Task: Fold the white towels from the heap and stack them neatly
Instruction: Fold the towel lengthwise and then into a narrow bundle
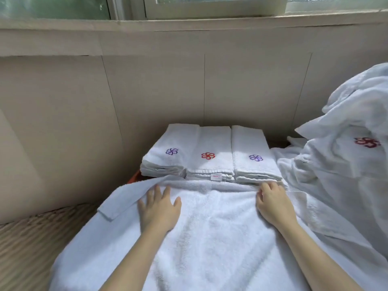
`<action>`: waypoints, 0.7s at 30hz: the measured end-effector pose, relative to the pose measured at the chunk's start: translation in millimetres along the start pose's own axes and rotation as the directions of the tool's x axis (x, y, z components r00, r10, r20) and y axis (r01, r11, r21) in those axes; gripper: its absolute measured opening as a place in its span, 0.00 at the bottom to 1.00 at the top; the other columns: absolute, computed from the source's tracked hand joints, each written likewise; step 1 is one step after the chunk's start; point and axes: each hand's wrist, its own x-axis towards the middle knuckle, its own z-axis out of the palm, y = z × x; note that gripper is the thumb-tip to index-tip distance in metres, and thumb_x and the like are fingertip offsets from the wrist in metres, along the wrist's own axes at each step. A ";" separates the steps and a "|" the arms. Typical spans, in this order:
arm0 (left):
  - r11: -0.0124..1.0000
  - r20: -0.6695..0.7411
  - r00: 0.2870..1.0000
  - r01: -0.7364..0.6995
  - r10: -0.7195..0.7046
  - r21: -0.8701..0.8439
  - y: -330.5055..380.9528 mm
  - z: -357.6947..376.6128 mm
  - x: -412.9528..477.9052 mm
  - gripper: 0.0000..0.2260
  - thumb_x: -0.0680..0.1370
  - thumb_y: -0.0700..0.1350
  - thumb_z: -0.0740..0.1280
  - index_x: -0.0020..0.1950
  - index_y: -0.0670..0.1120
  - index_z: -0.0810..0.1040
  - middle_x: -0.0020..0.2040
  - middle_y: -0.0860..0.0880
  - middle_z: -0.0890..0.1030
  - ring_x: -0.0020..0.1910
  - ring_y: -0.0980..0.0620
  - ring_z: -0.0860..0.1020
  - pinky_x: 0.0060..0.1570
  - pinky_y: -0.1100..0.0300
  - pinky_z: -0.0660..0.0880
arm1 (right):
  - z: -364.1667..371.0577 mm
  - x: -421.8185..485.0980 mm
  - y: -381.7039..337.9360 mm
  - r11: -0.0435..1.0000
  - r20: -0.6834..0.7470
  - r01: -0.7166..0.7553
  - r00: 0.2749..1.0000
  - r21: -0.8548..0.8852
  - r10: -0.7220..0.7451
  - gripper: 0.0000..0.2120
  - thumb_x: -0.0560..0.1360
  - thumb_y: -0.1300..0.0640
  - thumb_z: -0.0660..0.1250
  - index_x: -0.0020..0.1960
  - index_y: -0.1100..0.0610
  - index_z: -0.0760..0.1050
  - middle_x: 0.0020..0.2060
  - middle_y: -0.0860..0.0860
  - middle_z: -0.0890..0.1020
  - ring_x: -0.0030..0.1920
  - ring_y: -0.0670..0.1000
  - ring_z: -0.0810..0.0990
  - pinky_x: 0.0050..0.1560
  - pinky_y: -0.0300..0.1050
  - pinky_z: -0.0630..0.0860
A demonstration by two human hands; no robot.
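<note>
left hand (159,208): flat, fingers spread, pressing the towel (210,227).
right hand (273,204): fingers curled over the towel's far edge, seemingly pinching it.
towel: spread under both arms, left corner flipped over.
stacks (210,158): three folded piles just beyond that edge.
heap (346,160): on the right, touching the towel.
risk: the flipped corner could skew the fold; lifting the edge could nudge the stacks.
</note>
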 end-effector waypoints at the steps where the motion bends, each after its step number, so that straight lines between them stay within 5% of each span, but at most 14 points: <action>1: 1.000 0.005 1.000 0.006 -0.006 -0.003 0.3 0.3 1.7 0.28 0.80 0.62 0.44 0.78 0.54 0.51 0.79 0.49 0.47 0.78 0.49 0.46 0.74 0.46 0.46 | 1.1 3.8 -0.2 1.000 -0.003 -0.001 1.000 -0.002 0.001 0.08 0.78 0.56 0.58 0.51 0.59 0.73 0.54 0.56 0.76 0.56 0.59 0.71 0.56 0.51 0.69; 4: 0.999 -0.030 0.999 0.027 -0.028 -0.037 0.3 0.9 3.0 0.30 0.80 0.62 0.46 0.79 0.50 0.48 0.79 0.48 0.51 0.77 0.49 0.49 0.74 0.47 0.48 | 3.4 11.7 0.7 1.000 -0.031 -0.014 0.999 0.008 0.015 0.10 0.79 0.56 0.58 0.50 0.60 0.75 0.53 0.59 0.78 0.57 0.61 0.72 0.57 0.53 0.67; 6: 0.985 -0.124 0.987 0.088 -0.106 -0.147 -2.5 -0.5 3.8 0.34 0.80 0.61 0.50 0.78 0.45 0.42 0.76 0.44 0.63 0.74 0.47 0.60 0.71 0.51 0.56 | 2.4 11.6 -1.1 0.999 -0.056 -0.027 0.998 0.035 0.029 0.08 0.78 0.60 0.59 0.47 0.63 0.75 0.50 0.62 0.79 0.54 0.63 0.73 0.55 0.56 0.68; 9: 0.918 -0.201 0.941 0.192 -0.272 -0.347 -18.0 -10.9 9.4 0.35 0.81 0.53 0.57 0.78 0.49 0.37 0.61 0.43 0.77 0.60 0.43 0.75 0.55 0.51 0.73 | -4.9 5.4 -4.5 0.996 -0.120 -0.083 0.989 0.040 0.087 0.04 0.70 0.71 0.62 0.45 0.68 0.73 0.45 0.67 0.76 0.47 0.67 0.75 0.45 0.58 0.70; 12: 0.903 -0.152 0.926 0.286 -0.347 -0.319 -40.2 -22.7 18.3 0.27 0.80 0.44 0.57 0.77 0.55 0.52 0.64 0.47 0.74 0.62 0.44 0.72 0.48 0.51 0.73 | -10.2 -0.8 -3.5 0.982 -0.109 -0.187 0.976 0.025 0.188 0.12 0.65 0.70 0.64 0.49 0.67 0.72 0.47 0.67 0.74 0.46 0.66 0.76 0.45 0.58 0.70; 15: 0.883 -0.200 0.890 0.333 -0.410 -0.331 -48.1 -21.7 22.3 0.15 0.81 0.41 0.53 0.65 0.48 0.71 0.61 0.46 0.76 0.57 0.41 0.75 0.46 0.50 0.73 | -12.5 -0.2 -3.1 0.965 -0.062 -0.263 0.963 0.012 0.263 0.17 0.66 0.65 0.64 0.55 0.65 0.71 0.53 0.64 0.75 0.53 0.65 0.74 0.54 0.56 0.68; 19: 0.769 -0.297 0.803 0.283 -0.517 -0.573 -49.8 -19.3 25.5 0.03 0.81 0.41 0.53 0.52 0.44 0.66 0.45 0.43 0.76 0.38 0.43 0.73 0.32 0.55 0.66 | -10.7 3.7 -1.7 0.943 -0.035 -0.325 0.944 0.068 0.328 0.16 0.68 0.64 0.62 0.56 0.63 0.70 0.55 0.62 0.75 0.58 0.65 0.72 0.58 0.55 0.68; 21: 0.644 -0.283 0.755 0.232 -0.592 -0.729 -54.6 -19.2 28.3 0.02 0.80 0.40 0.53 0.51 0.44 0.64 0.46 0.41 0.76 0.40 0.41 0.74 0.34 0.54 0.67 | -7.9 4.8 0.0 0.949 -0.059 -0.306 0.948 0.081 0.311 0.15 0.69 0.65 0.61 0.56 0.64 0.71 0.54 0.64 0.75 0.56 0.66 0.73 0.57 0.56 0.69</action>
